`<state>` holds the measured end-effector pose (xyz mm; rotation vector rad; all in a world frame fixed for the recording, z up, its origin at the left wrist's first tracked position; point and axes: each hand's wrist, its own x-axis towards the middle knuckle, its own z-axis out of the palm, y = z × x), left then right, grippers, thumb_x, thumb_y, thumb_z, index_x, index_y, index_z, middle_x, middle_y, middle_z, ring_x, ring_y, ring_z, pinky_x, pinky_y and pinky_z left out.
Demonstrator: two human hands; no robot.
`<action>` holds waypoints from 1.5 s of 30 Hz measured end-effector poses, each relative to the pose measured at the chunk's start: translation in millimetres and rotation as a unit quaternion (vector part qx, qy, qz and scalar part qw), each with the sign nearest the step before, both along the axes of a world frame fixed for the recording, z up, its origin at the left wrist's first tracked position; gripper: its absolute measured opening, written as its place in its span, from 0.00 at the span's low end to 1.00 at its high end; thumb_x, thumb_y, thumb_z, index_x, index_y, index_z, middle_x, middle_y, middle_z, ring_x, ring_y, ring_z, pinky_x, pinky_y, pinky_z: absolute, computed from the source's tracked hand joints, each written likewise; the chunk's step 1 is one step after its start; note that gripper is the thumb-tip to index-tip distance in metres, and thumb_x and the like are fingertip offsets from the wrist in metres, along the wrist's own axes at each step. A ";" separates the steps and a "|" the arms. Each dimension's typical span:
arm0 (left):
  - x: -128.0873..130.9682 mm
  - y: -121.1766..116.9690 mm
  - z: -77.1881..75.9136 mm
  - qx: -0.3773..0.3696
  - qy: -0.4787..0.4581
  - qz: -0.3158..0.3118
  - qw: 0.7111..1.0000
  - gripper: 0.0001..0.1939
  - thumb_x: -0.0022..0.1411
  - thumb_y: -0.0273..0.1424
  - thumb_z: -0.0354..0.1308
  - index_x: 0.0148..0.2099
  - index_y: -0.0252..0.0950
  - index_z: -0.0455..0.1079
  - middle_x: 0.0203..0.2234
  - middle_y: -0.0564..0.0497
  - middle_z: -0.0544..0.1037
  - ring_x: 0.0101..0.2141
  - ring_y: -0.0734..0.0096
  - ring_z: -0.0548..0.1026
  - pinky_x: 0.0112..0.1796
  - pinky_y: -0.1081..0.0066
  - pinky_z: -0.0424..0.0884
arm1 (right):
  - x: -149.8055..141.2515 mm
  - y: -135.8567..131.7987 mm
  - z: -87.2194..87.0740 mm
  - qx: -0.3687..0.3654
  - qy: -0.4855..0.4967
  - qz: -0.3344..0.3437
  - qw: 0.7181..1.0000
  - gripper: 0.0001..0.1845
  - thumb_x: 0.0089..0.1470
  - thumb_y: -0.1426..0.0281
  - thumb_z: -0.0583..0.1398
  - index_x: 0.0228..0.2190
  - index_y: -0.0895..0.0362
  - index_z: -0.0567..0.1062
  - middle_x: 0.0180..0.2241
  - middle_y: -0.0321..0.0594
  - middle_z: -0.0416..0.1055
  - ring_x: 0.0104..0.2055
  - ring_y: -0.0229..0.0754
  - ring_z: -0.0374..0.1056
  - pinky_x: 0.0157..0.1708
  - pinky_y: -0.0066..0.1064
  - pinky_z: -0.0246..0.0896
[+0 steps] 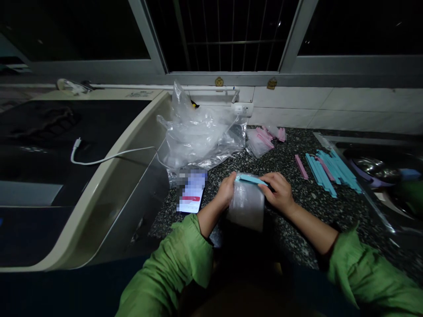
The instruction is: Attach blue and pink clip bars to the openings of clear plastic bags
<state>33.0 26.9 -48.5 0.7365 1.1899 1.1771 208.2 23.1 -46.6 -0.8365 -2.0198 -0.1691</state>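
So the sleeves point(185, 251) sit pushed up, probably to keep cloth off the work. Just past them, in front of the body at the near side of the counter point(284, 152), is the bag point(246, 207), with a blue clip point(249, 178) across its top edge. The left hand point(226, 191) pinches the bag's upper corner by one end of the clip, I'd guess to stop the plastic sliding about. The right hand point(280, 190) has the clip's other end between thumb and fingers, which looks like the handy spot for steering it. Can't see what the fingers are doing round the back.

Looks-wise, the bag is clear but cloudy, flat and boxy, a bit crinkled with soft shine. Can't tell what's in it, if anything. The clip is light blue, slim and straight, sloping down a little to the right, and I can't tell if it's closed.

Phone point(194, 193) lies screen up on the left, lit, so I reckon it's there for a glance. Loose clips point(319, 171), mostly blue with some pink, are fanned out on the right, seemingly for easy grabbing by that hand. Further back there's a pink bunch point(264, 135) with plastic around it, then a big heap of plastic point(201, 134) shoved near the wall, maybe just to free up working room
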 end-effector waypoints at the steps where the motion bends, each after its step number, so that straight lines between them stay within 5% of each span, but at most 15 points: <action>1: -0.1 0.0 0.1 0.002 0.004 0.005 1.000 0.20 0.49 0.45 0.55 0.17 0.35 0.61 0.12 0.56 0.64 0.18 0.76 0.60 0.23 0.73 0.56 | 0.1 0.2 0.0 -0.004 0.004 0.001 1.000 0.06 0.52 0.72 0.57 0.35 0.55 0.72 0.28 0.40 0.69 0.32 0.40 0.65 0.30 0.34 0.63; 32: 0.9 -2.9 11.3 -0.005 -0.014 0.021 1.000 0.17 0.51 0.40 0.54 0.18 0.34 0.64 0.14 0.55 0.67 0.19 0.75 0.62 0.25 0.73 0.58 | 0.4 -3.6 8.3 -0.020 0.063 -0.004 0.998 0.06 0.51 0.73 0.57 0.34 0.55 0.72 0.30 0.41 0.70 0.34 0.42 0.66 0.32 0.36 0.64; 45: -1.5 -0.9 10.0 -0.002 0.024 0.036 0.999 0.21 0.50 0.46 0.54 0.18 0.34 0.62 0.13 0.55 0.65 0.19 0.75 0.61 0.24 0.73 0.58 | 5.5 -3.2 12.9 -0.014 0.099 -0.010 0.995 0.06 0.51 0.73 0.57 0.34 0.54 0.71 0.30 0.40 0.71 0.34 0.42 0.67 0.33 0.37 0.64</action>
